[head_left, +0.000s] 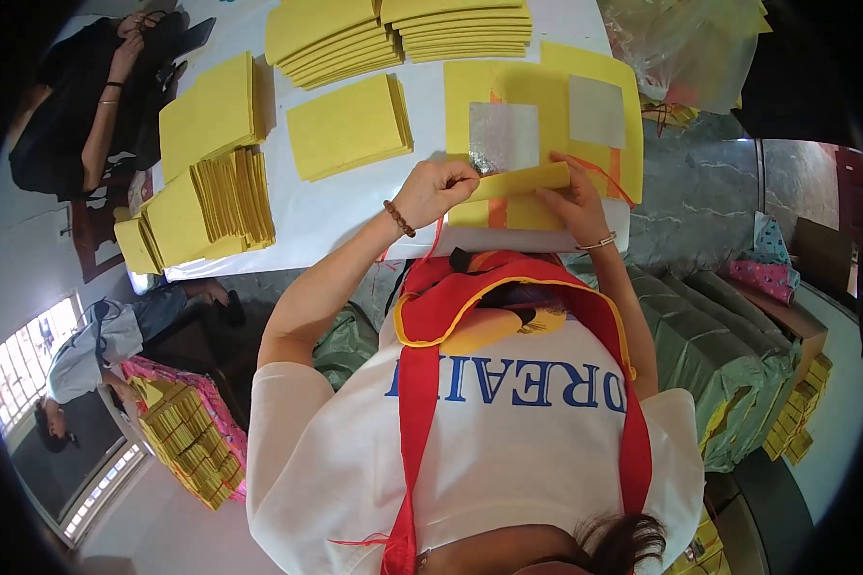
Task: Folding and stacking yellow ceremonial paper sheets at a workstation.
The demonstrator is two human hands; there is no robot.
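Both my hands are at the near edge of the white table, over a yellow paper sheet whose near part is raised into a narrow fold (523, 182). My left hand (433, 196), with a brown bead bracelet, is closed in a pinch at the fold's left end. My right hand (582, 211) grips the other end between thumb and fingers. Beyond the fold lie a silvery square patch (504, 134) and a grey square patch (596, 110) on yellow sheets, with orange strips beside them. A thin red cord (604, 176) runs past my right hand.
Stacks of yellow paper (347, 125) stand left of my hands, with taller piles (460, 29) at the far side. Clear plastic bags (676, 48) sit beyond the right corner. A person in black (77, 115) is at the left; another person (91, 350) is further back.
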